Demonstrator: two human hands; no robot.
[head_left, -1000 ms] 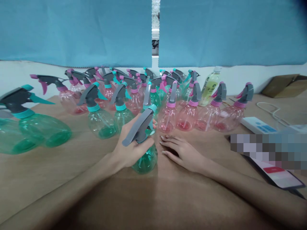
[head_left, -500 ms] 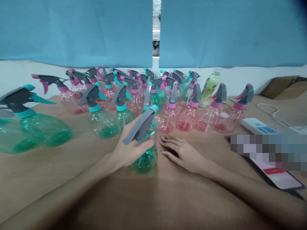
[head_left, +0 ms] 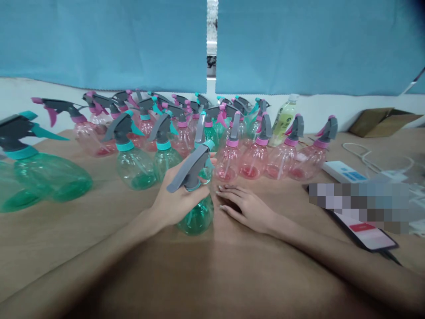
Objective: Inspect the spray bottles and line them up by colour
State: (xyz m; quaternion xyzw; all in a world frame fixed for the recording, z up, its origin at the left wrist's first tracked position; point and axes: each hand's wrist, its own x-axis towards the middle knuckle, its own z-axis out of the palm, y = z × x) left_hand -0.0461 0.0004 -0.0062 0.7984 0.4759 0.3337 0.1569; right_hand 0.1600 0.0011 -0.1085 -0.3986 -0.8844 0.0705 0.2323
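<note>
My left hand [head_left: 171,201] is wrapped round the neck of a green see-through spray bottle [head_left: 196,218] with a grey and turquoise trigger head. The bottle stands upright or nearly so on the brown table [head_left: 149,274], its head angled to the upper right. Just right of it, my right hand [head_left: 249,207] lies palm down on the table with fingers stretched out, holding nothing. Close behind are a pink spray bottle [head_left: 227,163] and another green spray bottle [head_left: 168,158]. My left hand hides part of the held bottle.
Several pink and green spray bottles crowd the back, with a large green one [head_left: 53,177] at left. A labelled drink bottle [head_left: 284,120] stands behind the pink row. To the right are a phone [head_left: 368,235], a white box [head_left: 343,172], cables [head_left: 365,155] and a cardboard box [head_left: 381,122].
The camera view has turned slightly, so everything sits a little further left and higher. Both hands and the held spray bottle keep nearly the same pose.
</note>
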